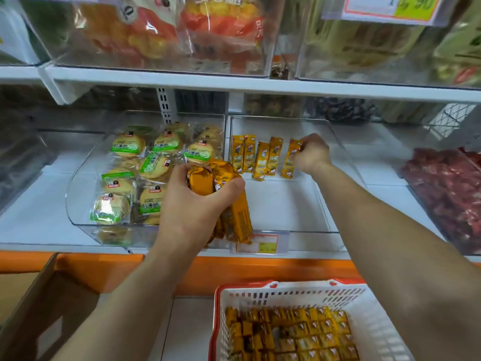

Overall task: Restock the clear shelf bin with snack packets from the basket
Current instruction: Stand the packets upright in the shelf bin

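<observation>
L hand gripped, fingers curled; R hand pinched. Basket, near right, held more packets. Clear bin beyond: L's bunch over its near-left corner, R's single packet upright far side, just right of four standing packets.

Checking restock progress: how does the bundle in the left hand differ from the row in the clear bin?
The bundle is bunched, gripped by the left hand; the row stands upright. The bundle is at the clear bin's front, the row at its back. Both are yellow-orange packets.
</observation>
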